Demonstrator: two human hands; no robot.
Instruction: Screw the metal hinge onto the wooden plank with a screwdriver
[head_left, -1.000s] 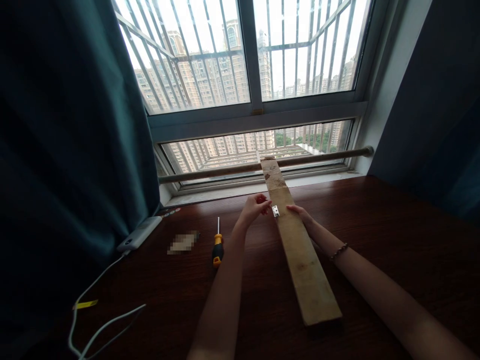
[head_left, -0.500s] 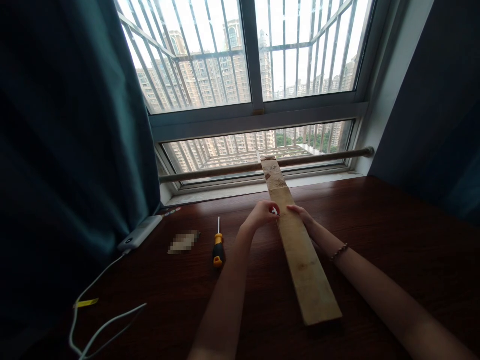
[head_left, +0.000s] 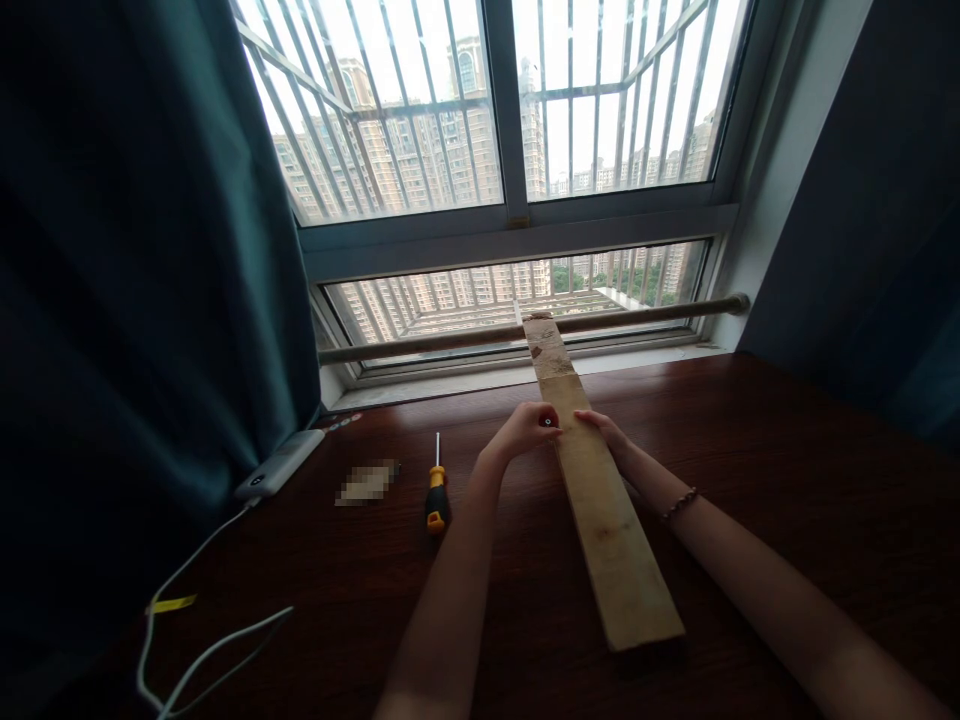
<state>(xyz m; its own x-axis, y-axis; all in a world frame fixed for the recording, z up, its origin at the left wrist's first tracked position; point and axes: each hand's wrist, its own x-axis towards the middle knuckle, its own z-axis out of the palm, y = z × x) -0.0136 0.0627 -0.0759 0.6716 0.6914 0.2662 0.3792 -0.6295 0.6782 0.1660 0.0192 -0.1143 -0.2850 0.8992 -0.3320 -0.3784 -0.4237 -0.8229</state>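
A long wooden board (head_left: 611,520) lies on the dark red-brown table, its far end raised on the metal rail before the window. At the board's left edge, my left hand (head_left: 527,428) is curled, with finger and thumb round a small metal piece (head_left: 548,422) too small to name. My right hand (head_left: 602,428) rests against the right edge of the board, thumb on top and the other fingers hidden behind it. A screwdriver (head_left: 436,498) with a yellow and black handle lies left of my left arm.
A metal rail (head_left: 435,346) crosses in front of the barred window. On the left are a blue-green curtain (head_left: 247,250), a white power strip (head_left: 283,467) with a white cable (head_left: 187,563), and a blurred pale item (head_left: 367,483) on the table (head_left: 787,480).
The small metal piece in my left hand has turned slightly, and the fingers have shifted a little. The board and my right hand look the same.
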